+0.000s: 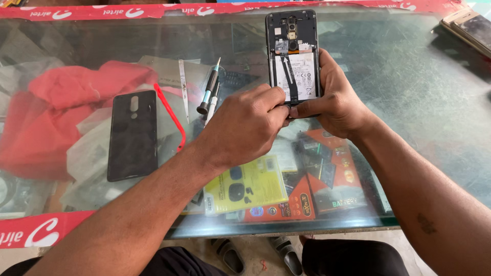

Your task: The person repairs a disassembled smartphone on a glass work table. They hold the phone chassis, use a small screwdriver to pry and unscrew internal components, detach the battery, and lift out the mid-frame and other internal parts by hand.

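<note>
An opened smartphone (pixel 293 53) with its back removed shows a white battery, a black ribbon cable and the camera module. My right hand (pixel 335 99) grips its lower right edge and holds it up over the glass counter (pixel 399 76). My left hand (pixel 245 125) pinches at the phone's bottom edge with thumb and fingertips. The black back cover (pixel 133 134) lies flat on the counter to the left. Two screwdrivers (pixel 209 92) rest on the glass beside my left hand.
A thin red strip (pixel 171 116) lies beside the back cover. Under the glass sit red cloth (pixel 61 112), a yellow package (pixel 245 185) and orange battery boxes (pixel 327 174). Another phone (pixel 470 28) lies at the far right corner. Red banners edge the counter.
</note>
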{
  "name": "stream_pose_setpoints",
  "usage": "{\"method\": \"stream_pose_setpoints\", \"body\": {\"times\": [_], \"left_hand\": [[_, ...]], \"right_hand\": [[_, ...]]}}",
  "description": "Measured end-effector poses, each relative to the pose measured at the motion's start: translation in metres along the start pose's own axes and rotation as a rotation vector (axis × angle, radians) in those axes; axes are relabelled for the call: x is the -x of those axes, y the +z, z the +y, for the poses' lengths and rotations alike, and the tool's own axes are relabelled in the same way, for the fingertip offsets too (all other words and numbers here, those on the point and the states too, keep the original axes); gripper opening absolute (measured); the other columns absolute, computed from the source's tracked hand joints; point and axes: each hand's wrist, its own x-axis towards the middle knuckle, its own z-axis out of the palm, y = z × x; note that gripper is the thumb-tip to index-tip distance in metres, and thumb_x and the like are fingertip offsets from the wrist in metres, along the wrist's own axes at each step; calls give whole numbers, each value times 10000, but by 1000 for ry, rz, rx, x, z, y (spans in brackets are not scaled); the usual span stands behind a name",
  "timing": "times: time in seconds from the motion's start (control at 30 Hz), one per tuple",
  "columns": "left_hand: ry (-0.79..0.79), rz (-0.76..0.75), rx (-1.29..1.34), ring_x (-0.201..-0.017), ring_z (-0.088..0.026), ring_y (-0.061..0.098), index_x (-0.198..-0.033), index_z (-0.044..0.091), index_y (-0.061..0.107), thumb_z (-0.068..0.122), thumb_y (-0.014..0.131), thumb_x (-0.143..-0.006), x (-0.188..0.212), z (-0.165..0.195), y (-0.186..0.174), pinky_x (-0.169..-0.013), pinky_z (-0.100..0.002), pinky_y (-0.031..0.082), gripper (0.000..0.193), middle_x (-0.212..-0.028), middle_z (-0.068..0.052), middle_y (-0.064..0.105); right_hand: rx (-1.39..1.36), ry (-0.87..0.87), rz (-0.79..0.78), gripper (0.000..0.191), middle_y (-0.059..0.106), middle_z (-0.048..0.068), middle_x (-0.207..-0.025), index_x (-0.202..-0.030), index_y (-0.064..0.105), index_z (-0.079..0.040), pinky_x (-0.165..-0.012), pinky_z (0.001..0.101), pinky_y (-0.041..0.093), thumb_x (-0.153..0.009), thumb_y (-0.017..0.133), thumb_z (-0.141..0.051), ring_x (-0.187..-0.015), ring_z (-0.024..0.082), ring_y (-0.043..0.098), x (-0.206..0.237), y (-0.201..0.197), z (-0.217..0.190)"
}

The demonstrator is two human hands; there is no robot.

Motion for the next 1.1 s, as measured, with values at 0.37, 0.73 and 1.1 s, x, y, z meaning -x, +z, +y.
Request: {"method": "stream_pose_setpoints", "body": {"times": [0.37,0.73,1.1], "left_hand": [[71,66,-117,-754,-205,642,-743,14,656,11,727,-874,3,8,-1,-645,-373,558,149,-808,-77,603],[-566,302,241,-706,-69,667,-966,11,737,60,731,-959,51,25,-87,-648,-229,540,49,-838,-26,723],[-1009,-26,-193,-608,-164,664,-999,63,821,131,821,-884,121,-41,-119,-600,-314,496,134,-744,-109,737]], "right_hand": [[-268,16,17,493,623,137,-1230,-1425,405,35,-988,308,591,-949,523,78,-1111,166,682,4,0,0],[-137,18,-67,570,624,246,-1169,-1434,276,42,-770,540,682,-912,495,105,-921,338,741,1,6,-7],[-108,11,-47,628,620,238,-1172,-1465,268,33,-780,536,678,-879,479,113,-930,324,738,1,6,-7]]}}
